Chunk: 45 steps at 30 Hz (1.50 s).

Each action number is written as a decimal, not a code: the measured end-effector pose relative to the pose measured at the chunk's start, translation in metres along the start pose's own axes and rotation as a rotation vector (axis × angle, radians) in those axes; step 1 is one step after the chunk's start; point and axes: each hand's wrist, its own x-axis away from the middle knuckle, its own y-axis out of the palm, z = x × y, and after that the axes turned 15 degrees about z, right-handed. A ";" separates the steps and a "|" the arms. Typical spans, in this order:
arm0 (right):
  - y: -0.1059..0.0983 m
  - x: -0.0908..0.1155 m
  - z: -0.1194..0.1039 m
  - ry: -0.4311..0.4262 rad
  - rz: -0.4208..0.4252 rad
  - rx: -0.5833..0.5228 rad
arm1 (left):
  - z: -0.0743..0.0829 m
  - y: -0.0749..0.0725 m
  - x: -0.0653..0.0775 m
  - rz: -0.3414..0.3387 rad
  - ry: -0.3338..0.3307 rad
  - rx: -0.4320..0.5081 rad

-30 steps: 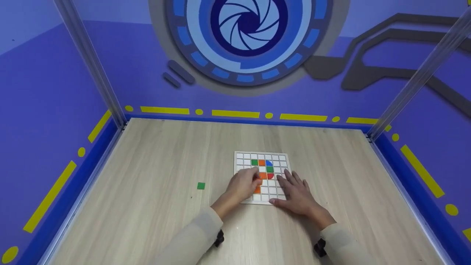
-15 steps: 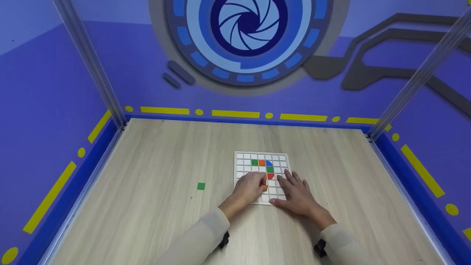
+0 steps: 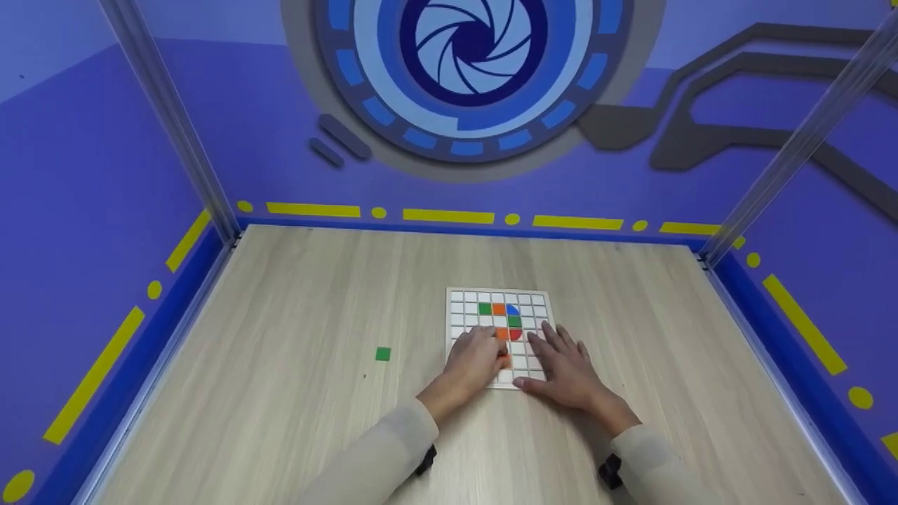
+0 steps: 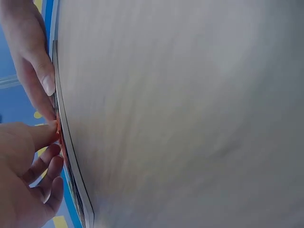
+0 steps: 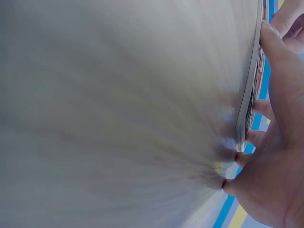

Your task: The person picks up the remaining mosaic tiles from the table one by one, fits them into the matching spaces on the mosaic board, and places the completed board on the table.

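A white gridded board lies flat on the table, with green, orange, blue and red tiles set in some of its squares. My left hand is over the lower part of the board. Its thumb and fingertips pinch an orange tile close against the surface, also seen as an orange edge in the left wrist view. The hand hides the board's lower left squares. My right hand rests with spread fingers across the board's right edge, thumb at the front edge. A red rounded tile sits between the hands.
One loose green square tile lies on the wooden table, left of the board. Blue-purple panels with metal posts enclose the table at the back and sides.
My left hand has shifted a little to the right and toward me over the board, with the orange tile at its fingers. The right hand has stayed in place.
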 end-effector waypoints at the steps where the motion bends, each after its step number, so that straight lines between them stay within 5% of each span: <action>1: 0.000 0.000 0.000 0.003 -0.003 -0.001 | 0.000 0.000 0.000 0.000 0.005 0.000; 15: 0.001 0.000 0.001 -0.010 0.008 -0.004 | -0.018 -0.025 0.006 -0.050 -0.126 0.052; 32: 0.000 0.000 0.000 0.000 -0.004 0.002 | -0.013 -0.008 0.000 -0.049 -0.082 0.095; 38: -0.001 0.001 0.001 -0.022 0.008 0.002 | -0.013 -0.014 0.002 -0.037 -0.058 0.095; 45: -0.001 0.001 0.000 0.005 0.000 0.008 | -0.028 -0.032 0.006 -0.037 -0.147 0.177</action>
